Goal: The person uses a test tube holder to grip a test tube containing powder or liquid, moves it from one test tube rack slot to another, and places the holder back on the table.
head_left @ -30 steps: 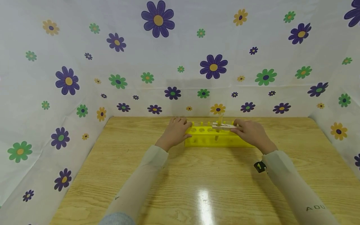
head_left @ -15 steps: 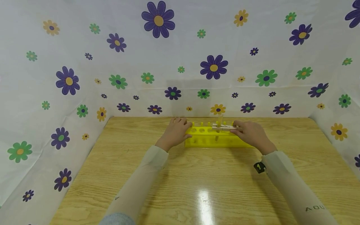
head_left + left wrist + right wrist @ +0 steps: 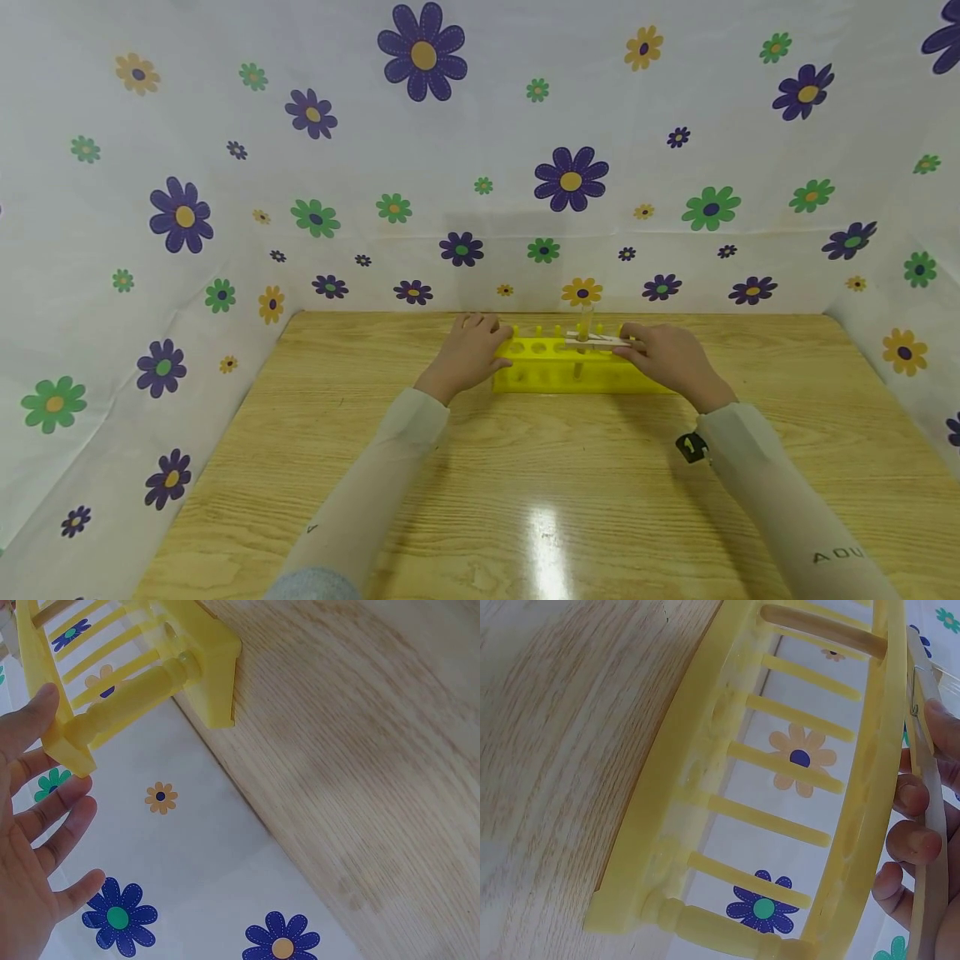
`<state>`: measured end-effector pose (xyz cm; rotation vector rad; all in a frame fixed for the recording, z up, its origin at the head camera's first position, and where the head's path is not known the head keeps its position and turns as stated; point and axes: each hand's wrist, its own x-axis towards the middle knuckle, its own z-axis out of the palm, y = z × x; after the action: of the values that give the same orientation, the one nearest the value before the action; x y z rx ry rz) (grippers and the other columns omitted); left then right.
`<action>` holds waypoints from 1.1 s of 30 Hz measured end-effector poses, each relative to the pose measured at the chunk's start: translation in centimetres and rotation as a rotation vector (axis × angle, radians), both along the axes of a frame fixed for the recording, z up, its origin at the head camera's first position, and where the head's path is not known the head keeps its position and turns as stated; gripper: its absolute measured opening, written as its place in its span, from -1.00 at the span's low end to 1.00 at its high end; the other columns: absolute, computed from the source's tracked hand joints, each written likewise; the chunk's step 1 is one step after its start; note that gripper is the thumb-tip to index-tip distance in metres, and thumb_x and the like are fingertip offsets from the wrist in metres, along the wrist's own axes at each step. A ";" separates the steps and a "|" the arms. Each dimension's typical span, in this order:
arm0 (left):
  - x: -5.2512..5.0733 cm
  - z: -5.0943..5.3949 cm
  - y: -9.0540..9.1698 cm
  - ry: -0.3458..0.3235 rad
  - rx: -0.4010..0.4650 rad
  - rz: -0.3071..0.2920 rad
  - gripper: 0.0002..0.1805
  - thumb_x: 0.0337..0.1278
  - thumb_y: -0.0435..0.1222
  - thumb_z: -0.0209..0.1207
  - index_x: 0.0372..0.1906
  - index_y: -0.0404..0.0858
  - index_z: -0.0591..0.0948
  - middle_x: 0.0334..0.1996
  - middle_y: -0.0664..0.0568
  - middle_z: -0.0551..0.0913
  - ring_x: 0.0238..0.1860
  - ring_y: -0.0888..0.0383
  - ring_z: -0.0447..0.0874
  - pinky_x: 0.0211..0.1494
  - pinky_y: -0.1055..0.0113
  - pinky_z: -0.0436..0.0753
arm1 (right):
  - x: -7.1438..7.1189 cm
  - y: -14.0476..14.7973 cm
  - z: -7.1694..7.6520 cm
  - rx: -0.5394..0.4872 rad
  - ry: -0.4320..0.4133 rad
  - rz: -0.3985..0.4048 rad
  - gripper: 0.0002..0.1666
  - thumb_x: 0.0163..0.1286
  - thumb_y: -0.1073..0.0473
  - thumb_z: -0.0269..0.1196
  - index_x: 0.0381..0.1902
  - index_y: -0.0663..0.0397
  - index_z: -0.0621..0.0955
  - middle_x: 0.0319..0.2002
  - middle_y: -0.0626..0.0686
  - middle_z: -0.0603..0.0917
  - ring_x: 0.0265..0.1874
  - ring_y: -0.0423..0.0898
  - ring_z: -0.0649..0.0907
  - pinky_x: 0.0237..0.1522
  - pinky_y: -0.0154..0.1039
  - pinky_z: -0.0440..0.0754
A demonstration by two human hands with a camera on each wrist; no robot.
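Note:
A yellow test tube rack [image 3: 540,375] stands on the table near the back. My left hand [image 3: 467,354] grips its left end, the thumb and a finger on either side of the top plate in the left wrist view. In my right hand [image 3: 667,358] is a wooden test tube clamp [image 3: 603,341], held by its handles just above the rack's right half. The clamp's tips are at a glass test tube [image 3: 587,321], which stands upright in a hole of the rack. Brownish liquid shows in the tube's lower part [image 3: 821,630] in the right wrist view. Whether the clamp squeezes the glass, I cannot tell.
The wood-grain table [image 3: 480,500] stretches in front of the rack. A white sheet with flower prints [image 3: 480,125] rises right behind it and at both sides. A black tag [image 3: 692,447] hangs at the right sleeve's cuff.
Hands and rack keep nearly the same place. The right hand has shifted very slightly left, and the clamp's two arms look a little farther apart than half a second ago.

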<state>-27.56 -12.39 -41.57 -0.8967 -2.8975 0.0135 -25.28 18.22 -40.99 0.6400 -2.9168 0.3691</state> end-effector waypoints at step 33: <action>0.0 -0.2 0.0 -0.015 -0.004 0.008 -0.53 0.15 0.02 0.18 0.11 -0.07 0.46 -0.05 0.00 0.49 0.07 0.00 0.43 0.36 -0.02 0.27 | 0.1 0.0 -0.1 0.038 -0.025 0.004 -0.64 0.32 -0.02 0.19 -0.15 0.16 0.59 -0.52 0.02 0.66 -0.66 -0.16 0.42 -0.56 -0.30 0.43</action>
<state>-27.53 -12.43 -41.72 -0.8902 -2.9159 0.0137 -25.18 18.20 -41.06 0.6506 -2.9535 0.3247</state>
